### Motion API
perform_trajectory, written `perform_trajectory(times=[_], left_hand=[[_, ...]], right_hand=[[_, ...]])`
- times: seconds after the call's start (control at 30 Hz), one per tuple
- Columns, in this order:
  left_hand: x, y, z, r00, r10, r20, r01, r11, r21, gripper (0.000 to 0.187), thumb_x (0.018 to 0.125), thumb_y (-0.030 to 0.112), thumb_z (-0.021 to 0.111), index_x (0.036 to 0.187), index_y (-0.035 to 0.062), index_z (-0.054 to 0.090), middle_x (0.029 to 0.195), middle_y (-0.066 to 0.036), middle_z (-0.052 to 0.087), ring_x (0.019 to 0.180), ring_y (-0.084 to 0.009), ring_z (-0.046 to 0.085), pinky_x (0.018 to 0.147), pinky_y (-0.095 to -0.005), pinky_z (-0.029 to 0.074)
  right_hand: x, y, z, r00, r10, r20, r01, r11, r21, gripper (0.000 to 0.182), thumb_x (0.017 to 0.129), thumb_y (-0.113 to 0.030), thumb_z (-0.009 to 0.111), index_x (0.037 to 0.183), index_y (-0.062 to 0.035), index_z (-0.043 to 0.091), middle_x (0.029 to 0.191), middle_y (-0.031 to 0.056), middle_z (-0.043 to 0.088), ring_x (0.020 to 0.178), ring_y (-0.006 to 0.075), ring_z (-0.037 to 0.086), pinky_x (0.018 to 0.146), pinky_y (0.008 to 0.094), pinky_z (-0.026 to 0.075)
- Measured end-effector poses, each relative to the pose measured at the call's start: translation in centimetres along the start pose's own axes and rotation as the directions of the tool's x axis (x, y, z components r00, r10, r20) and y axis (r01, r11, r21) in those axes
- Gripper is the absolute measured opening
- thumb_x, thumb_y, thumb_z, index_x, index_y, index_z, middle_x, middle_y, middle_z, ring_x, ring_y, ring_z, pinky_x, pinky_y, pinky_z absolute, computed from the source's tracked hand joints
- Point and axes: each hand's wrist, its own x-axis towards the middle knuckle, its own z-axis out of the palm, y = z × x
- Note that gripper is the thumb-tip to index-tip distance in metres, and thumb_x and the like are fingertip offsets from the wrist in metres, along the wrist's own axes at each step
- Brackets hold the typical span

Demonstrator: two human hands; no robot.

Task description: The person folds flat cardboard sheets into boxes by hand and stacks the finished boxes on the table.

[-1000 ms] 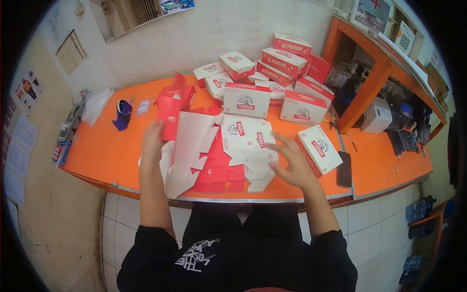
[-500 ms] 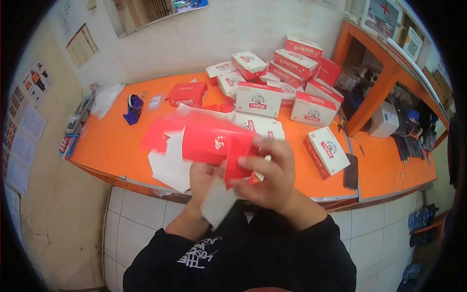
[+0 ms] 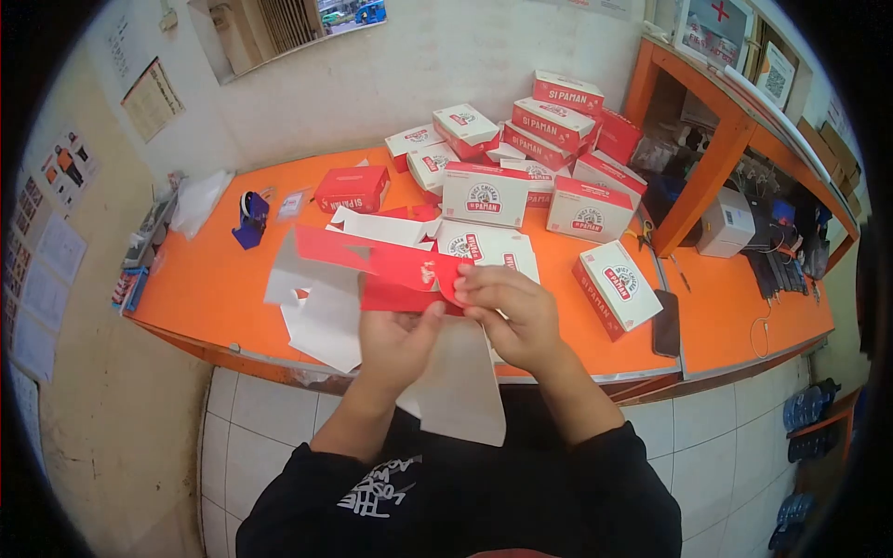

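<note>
Over the table's front edge I hold a partly folded red and white cardboard box [image 3: 402, 268]. A red side panel runs across it, and white flaps stick out to the left and hang down toward my lap. My left hand [image 3: 398, 349] grips its lower edge, thumb on the red panel. At its right end the fingers of my right hand [image 3: 507, 307] pinch a red flap. Beneath and behind it, flat white cardboard blanks [image 3: 321, 330] lie on the orange table [image 3: 200, 288].
Several folded boxes [image 3: 484, 193] are piled at the back right, with one box [image 3: 619, 288] apart near the front. A red box [image 3: 352, 189], a blue tape dispenser [image 3: 251, 220], a phone [image 3: 666, 324] and scissors [image 3: 642, 234] also lie on the table. An orange shelf [image 3: 712, 177] stands at right.
The box has turned in my hands, so its red side now lies more level and its white panel hangs lower. My right hand has shifted slightly, still on the right-end flap.
</note>
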Motion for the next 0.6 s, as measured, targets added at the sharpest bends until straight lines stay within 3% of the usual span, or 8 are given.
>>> perform_trajectory(times=[0.13, 0.3, 0.43, 0.6], left_hand=[[0.7, 1.4, -0.7, 0.997, -0.074, 0.036, 0.074, 0.997, 0.003, 0.031, 0.08, -0.012, 0.053, 0.11, -0.0051, 0.047, 0.102, -0.012, 0.058, 0.093, -0.018, 0.059, 0.081, -0.0288, 0.049], [0.9, 1.7, 0.1, 0.995, -0.082, 0.054, 0.084, 0.996, -0.041, 0.031, 0.08, -0.011, 0.054, 0.11, -0.0052, 0.047, 0.102, -0.012, 0.058, 0.093, -0.0164, 0.059, 0.08, -0.0274, 0.048], [0.1, 0.3, 0.5, 0.989, -0.064, 0.134, 0.06, 0.998, 0.032, 0.032, 0.081, -0.011, 0.053, 0.111, -0.0049, 0.047, 0.102, -0.012, 0.059, 0.094, -0.0153, 0.059, 0.079, -0.0258, 0.048], [1.0, 0.7, -0.9, 0.992, -0.078, 0.103, 0.078, 0.997, 0.0, 0.033, 0.081, -0.01, 0.053, 0.113, -0.005, 0.046, 0.104, -0.012, 0.058, 0.094, -0.0157, 0.059, 0.08, -0.0263, 0.048]], right_hand=[[0.0, -0.4, -0.7, 0.991, -0.112, 0.076, 0.116, 0.991, -0.063, 0.014, 0.069, -0.004, 0.07, 0.081, -0.0009, 0.064, 0.089, 0.0106, 0.065, 0.094, 0.0287, 0.062, 0.079, 0.035, 0.05], [-0.3, -1.1, -0.8, 0.993, -0.116, 0.031, 0.119, 0.984, -0.135, 0.014, 0.069, -0.005, 0.07, 0.081, -0.0019, 0.063, 0.09, 0.0088, 0.065, 0.093, 0.0285, 0.062, 0.079, 0.036, 0.05], [-0.4, -1.0, 0.0, 0.994, -0.106, -0.022, 0.097, 0.962, -0.257, 0.016, 0.068, -0.002, 0.069, 0.082, -0.0017, 0.062, 0.092, 0.0079, 0.063, 0.092, 0.0267, 0.06, 0.077, 0.036, 0.05], [-0.2, -0.7, -1.0, 0.982, -0.088, 0.17, 0.116, 0.98, -0.163, 0.015, 0.068, -0.002, 0.069, 0.082, -0.0019, 0.062, 0.092, 0.0073, 0.062, 0.092, 0.0273, 0.059, 0.077, 0.0355, 0.049]])
